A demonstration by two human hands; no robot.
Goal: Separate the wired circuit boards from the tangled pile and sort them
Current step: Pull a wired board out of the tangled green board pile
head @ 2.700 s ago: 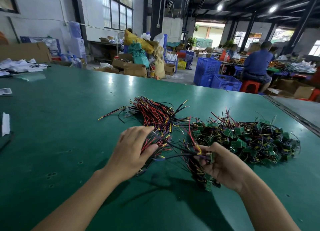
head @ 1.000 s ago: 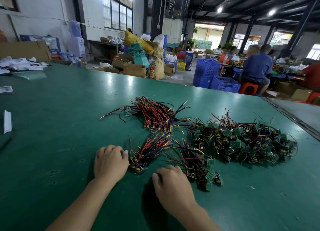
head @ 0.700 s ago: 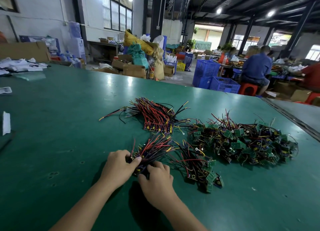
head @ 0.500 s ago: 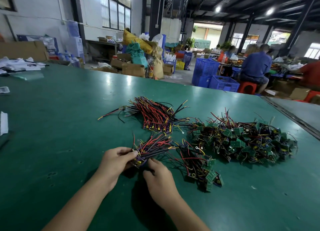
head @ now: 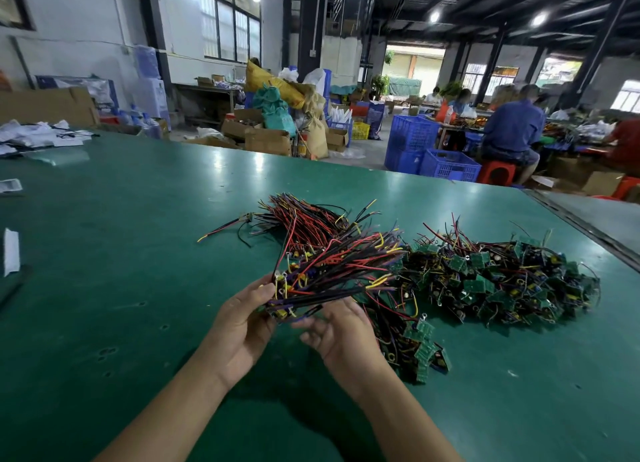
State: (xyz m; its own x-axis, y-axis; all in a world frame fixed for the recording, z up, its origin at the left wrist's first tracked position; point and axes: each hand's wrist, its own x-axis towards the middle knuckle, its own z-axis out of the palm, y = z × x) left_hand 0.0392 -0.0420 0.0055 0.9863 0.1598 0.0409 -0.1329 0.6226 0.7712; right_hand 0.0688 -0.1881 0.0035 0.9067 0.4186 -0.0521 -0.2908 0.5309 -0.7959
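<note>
We've got the bundle (head: 339, 274) of wired boards up off the worktop (head: 121, 271), held over the middle of the near edge. The left hand (head: 242, 326) grips the board end w/ fingers (head: 259, 293) curled round it. The right hand (head: 343, 337) cups under the wires w/ bent fingers, but we can't tell if its thumb actually closes on them. Wire tips fan out toward the far right corner, overlapping in this view the sorted stack (head: 304, 226), which lies further toward the far edge. The tangled pile (head: 502, 281) sits toward the right edge, w/ a small clump (head: 419, 340) of boards just beside the right wrist.

Risks, as we judge them: the loose wire ends hang close to the sorted stack and the clump, so they could snag, and any pull would drag those along & re-tangle them. The firm grip is at 1 end only, so boards mid-bundle could slip out and drop. Ring terminals may also hook other wires.

Vs 0.5 sec ago: the bundle lay low on the worktop w/ both hands at its near end. Now it's raised clear and fanned wider, w/ the right hand beneath it. Stack, pile & clump haven't shifted.
</note>
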